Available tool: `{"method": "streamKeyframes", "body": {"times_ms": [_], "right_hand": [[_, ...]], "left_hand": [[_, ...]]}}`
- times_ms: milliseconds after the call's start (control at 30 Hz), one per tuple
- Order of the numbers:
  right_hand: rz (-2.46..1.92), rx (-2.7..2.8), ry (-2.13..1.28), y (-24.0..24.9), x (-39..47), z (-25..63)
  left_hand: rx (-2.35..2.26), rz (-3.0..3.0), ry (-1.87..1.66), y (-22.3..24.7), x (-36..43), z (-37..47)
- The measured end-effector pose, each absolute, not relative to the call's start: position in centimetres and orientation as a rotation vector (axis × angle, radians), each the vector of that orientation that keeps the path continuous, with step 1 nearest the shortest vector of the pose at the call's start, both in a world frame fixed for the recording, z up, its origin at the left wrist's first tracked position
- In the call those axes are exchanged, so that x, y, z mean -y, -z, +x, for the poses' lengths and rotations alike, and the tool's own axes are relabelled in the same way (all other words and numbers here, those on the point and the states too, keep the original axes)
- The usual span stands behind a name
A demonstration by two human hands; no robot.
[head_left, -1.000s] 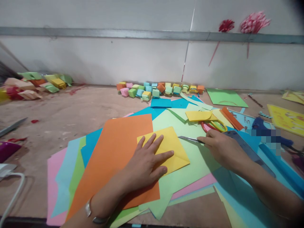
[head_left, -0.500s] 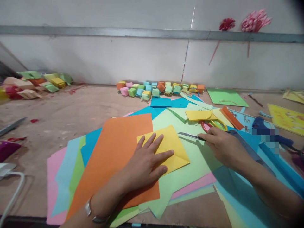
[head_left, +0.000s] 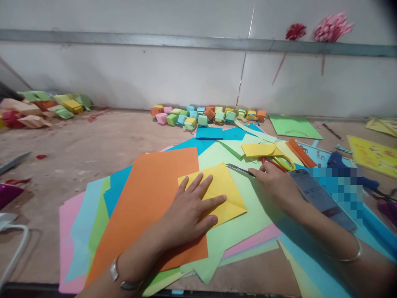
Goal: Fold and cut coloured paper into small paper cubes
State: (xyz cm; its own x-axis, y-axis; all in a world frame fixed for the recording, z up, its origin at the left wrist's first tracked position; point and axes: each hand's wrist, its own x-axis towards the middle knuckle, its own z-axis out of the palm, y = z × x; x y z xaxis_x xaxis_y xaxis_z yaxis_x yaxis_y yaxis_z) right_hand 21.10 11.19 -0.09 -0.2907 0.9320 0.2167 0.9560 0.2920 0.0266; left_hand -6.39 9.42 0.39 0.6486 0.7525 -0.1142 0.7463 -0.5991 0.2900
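Head view: the left hand (head_left: 194,209) lies palm down with its fingers spread wide, gripping nothing, pressed on the yellow sheet (head_left: 232,192). The right hand (head_left: 276,182) has its fingers pinched on the rear end of a thin blade (head_left: 240,169), which points left, its tip at the yellow sheet's far corner; whether the tip touches the paper, I cannot tell. The yellow sheet lies partly over an orange sheet (head_left: 158,186) on its left and over a pale green sheet (head_left: 248,223) on its right, with pink, blue and green paper showing from under these. Just beyond the right hand are the scissors (head_left: 292,162), their red and yellow handles beside a yellow fold (head_left: 259,150). A phone (head_left: 316,198) lies face up, partly behind the right forearm, and a blue tool (head_left: 336,161) sits farther right. Each arm wears a silver-coloured bracelet. Toward the back of the table (head_left: 102,140), small paper boxes (head_left: 202,120) stand clustered near the wall (head_left: 93,74), with a green sheet (head_left: 294,126) to their right and a paper heap (head_left: 37,107) well to their left. A white cable (head_left: 15,252) curves at near left. Higher up, a red flower (head_left: 295,31) and a pink flower (head_left: 331,28) stick up from a metal rail (head_left: 186,41).
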Motion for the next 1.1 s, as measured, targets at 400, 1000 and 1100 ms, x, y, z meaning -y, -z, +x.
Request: {"method": "streamKeyframes", "body": {"times_ms": [400, 1000, 1100], "right_hand": [[-1.778, 2.437, 0.199, -1.0, -11.1, 21.2], [-1.161, 2.817, -0.073, -2.2, -8.1, 25.1], [-1.100, 2.822, -0.030, -1.9, -7.6, 25.2]], "left_hand": [[-1.198, 2.576, -0.054, -0.2, -9.3, -6.5], [-1.119, 2.690, -0.122, -0.3, -8.8, -6.2], [-0.969, 2.701, -0.121, -0.5, -8.6, -5.7]]}}
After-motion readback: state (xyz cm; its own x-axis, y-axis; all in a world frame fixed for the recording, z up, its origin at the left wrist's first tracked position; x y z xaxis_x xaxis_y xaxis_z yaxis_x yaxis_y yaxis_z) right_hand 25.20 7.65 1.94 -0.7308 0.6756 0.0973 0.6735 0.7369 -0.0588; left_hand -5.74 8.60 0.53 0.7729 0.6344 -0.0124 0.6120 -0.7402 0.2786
